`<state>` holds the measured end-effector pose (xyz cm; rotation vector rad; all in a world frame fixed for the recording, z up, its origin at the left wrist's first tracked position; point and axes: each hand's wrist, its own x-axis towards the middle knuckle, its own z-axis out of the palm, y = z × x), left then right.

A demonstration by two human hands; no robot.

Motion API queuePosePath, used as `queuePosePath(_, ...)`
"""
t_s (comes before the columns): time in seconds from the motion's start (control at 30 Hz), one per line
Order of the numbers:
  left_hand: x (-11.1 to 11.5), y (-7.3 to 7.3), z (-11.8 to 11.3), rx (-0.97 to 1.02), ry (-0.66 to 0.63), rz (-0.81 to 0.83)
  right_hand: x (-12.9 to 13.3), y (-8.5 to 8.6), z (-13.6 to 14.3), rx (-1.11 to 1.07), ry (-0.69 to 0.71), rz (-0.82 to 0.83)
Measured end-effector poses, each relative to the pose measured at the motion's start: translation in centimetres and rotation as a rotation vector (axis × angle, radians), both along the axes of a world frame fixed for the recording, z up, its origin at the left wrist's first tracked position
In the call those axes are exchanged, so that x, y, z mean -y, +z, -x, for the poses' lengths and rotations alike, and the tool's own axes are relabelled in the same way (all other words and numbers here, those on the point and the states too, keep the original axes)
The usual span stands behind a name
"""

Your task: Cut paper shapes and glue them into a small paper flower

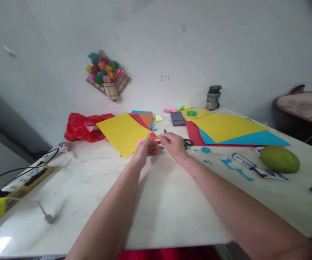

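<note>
My left hand is held over the table with its thumb up and its fingers apart, beside the lower right part of a yellow paper sheet. Something pink shows behind its thumb side. Close by on the right, my right hand has thumb and forefinger pinched together near the left fingertips; what they pinch is too small to make out. Black-handled scissors lie behind the right hand, partly hidden by it. Small blue paper bits and a blue paper disc lie to its right.
A phone and several clay lumps lie at the back. On the right are yellow paper, blue paper, tubes, a green fruit and a bottle. A red plastic bag and power strip are left.
</note>
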<state>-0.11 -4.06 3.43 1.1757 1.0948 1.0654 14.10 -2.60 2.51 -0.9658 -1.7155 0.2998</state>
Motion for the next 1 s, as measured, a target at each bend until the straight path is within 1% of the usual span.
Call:
queuePosePath(0.07, -0.3, -0.3, 0.4, -0.327, 0.258, -0.107, -0.4, -0.3, -0.3, -0.058, -0.03, 0.098)
queuePosePath(0.1, -0.4, -0.5, 0.6, -0.47, 0.375, -0.163, -0.7, -0.5, -0.4, -0.071, -0.014, 0.137)
queuePosePath(0.13, -0.5, -0.7, 0.7, -0.577, 0.465, -0.209, -1.0, -0.8, -0.4, -0.075, 0.004, 0.165)
queuePosePath(0.17, -0.6, -0.9, 0.8, -0.655, 0.514, -0.239, -1.3, -1.1, -0.4, -0.07, 0.023, 0.188)
queuePosePath(0.2, -0.7, -1.1, 0.9, -0.707, 0.533, -0.261, -1.6, -1.5, -0.4, -0.069, 0.036, 0.208)
queuePosePath(0.33, -1.2, -2.0, 0.8, -0.787, 0.468, -0.332, -2.3, -2.5, -0.1, -0.08, 0.044, 0.281)
queuePosePath(0.4, -1.4, -2.4, 0.5, -0.766, 0.437, -0.373, -2.5, -2.7, 0.0, -0.1, 0.036, 0.299)
queuePosePath(0.5, -1.8, -2.9, -0.2, -0.712, 0.412, -0.407, -2.6, -2.8, -0.1, -0.133, 0.071, 0.311)
queuePosePath(0.63, -1.8, -3.1, -0.7, -0.689, 0.413, -0.375, -2.7, -2.8, -0.1, -0.169, 0.069, 0.326)
queuePosePath(0.73, -1.7, -3.1, -0.8, -0.604, 0.4, -0.357, -2.6, -2.7, 0.0, -0.223, 0.076, 0.353)
queuePosePath(0.9, -1.4, -2.9, -0.9, -0.623, 0.421, -0.35, -1.9, -1.7, 0.0, -0.302, 0.111, 0.497)
queuePosePath(0.97, -1.3, -2.7, -1.0, -0.562, 0.397, -0.32, -1.6, -1.3, -0.2, -0.342, 0.113, 0.521)
queuePosePath(1.0, -1.2, -2.6, -1.0, -0.497, 0.368, -0.287, -1.5, -1.0, -0.4, -0.368, 0.126, 0.516)
